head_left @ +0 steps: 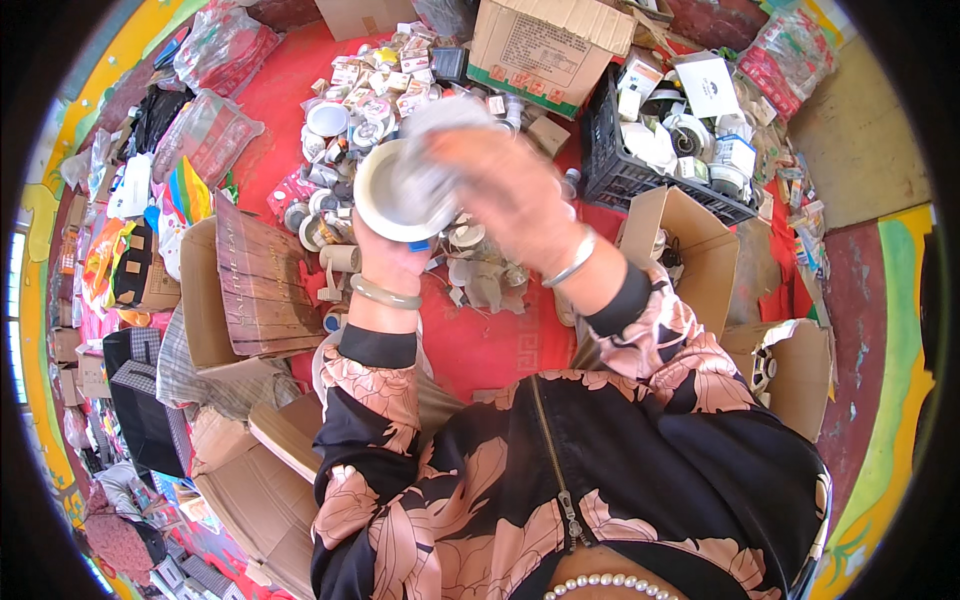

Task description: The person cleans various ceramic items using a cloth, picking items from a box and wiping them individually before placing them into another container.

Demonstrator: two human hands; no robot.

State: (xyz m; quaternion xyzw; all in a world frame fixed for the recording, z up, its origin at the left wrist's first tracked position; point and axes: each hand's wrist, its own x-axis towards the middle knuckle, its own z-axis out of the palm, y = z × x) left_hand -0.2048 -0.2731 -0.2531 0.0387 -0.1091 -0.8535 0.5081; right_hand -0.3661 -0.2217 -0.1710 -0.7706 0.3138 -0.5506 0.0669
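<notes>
The left hand (pixel 388 260) is just under a white ring (pixel 372 208) and holds it from below. Most of its fingers are hidden, so I can't tell how far they wrap round. The ring's open side faces up, maybe so the other hand can get at it. At the ring's right side is a pale thing (pixel 445 113), too blurry to say if it is cloth, plastic or something else. Lower down, under the ring, a pile of small parts (pixel 467 238) lies on the red floor, probably spread out for easy picking. Right of the ring, the right hand (pixel 505 190) is blurry too, but looks curled around the pale thing. A big box (pixel 545 50) stands behind the ring, to its right. Farther right of it are a black crate (pixel 607 178), full of round parts, and an open box (pixel 708 225), both likely kept near for reaching.
</notes>
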